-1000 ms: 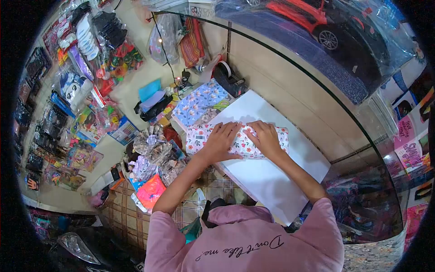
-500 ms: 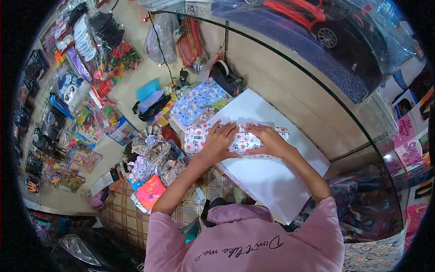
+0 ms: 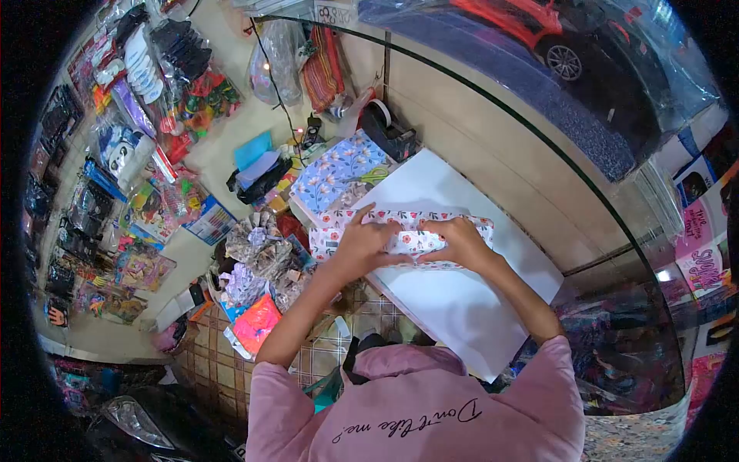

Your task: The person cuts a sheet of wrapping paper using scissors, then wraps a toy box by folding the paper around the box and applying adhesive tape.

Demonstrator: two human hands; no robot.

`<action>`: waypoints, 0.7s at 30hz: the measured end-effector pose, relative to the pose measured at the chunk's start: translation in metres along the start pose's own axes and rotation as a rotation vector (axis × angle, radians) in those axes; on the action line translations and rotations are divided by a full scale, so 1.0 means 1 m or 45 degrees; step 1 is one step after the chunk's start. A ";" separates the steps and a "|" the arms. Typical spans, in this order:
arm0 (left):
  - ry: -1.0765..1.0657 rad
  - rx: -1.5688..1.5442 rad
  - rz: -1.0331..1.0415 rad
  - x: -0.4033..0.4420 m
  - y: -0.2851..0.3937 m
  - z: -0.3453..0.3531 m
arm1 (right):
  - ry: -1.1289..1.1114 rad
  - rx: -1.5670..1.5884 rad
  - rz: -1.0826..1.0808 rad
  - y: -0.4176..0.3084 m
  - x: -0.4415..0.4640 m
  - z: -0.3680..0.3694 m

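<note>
Head view: your left hand [image 3: 356, 248] and right hand [image 3: 465, 246] are half curled, thumbs opposite fingers, gripping the flowered package [image 3: 408, 244] near the frame's centre, over the white board [image 3: 473, 308]; scissors [image 3: 375, 175] lie above it.

There is room to slide over the flat white top [image 3: 477, 316], in front of the flowery parcel [image 3: 412, 242] or behind it. On the left, a crumpled heap [image 3: 262, 246] gets in the way, and green scissors [image 3: 375, 175] (on blue flowery paper [image 3: 331, 169]) block the back left
</note>
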State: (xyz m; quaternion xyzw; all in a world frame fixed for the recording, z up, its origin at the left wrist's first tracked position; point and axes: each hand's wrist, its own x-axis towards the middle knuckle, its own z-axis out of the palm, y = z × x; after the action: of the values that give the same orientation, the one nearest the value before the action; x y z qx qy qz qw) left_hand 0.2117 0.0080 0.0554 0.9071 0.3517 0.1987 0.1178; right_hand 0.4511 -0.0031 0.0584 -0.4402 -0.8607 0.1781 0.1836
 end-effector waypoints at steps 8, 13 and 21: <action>-0.028 -0.178 0.072 0.020 -0.019 -0.009 | -0.150 0.302 0.193 -0.008 0.013 -0.026; 0.033 -0.163 0.133 0.026 -0.026 -0.006 | 0.152 0.406 -0.095 0.018 0.015 -0.004; 0.043 -0.209 0.129 0.035 -0.031 -0.007 | 0.066 0.518 0.093 0.040 0.029 0.004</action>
State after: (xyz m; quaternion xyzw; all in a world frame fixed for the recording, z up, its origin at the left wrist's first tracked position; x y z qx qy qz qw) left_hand 0.2137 0.0545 0.0604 0.9076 0.2897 0.2481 0.1757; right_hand 0.4610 0.0424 0.0410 -0.4295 -0.7855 0.3434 0.2840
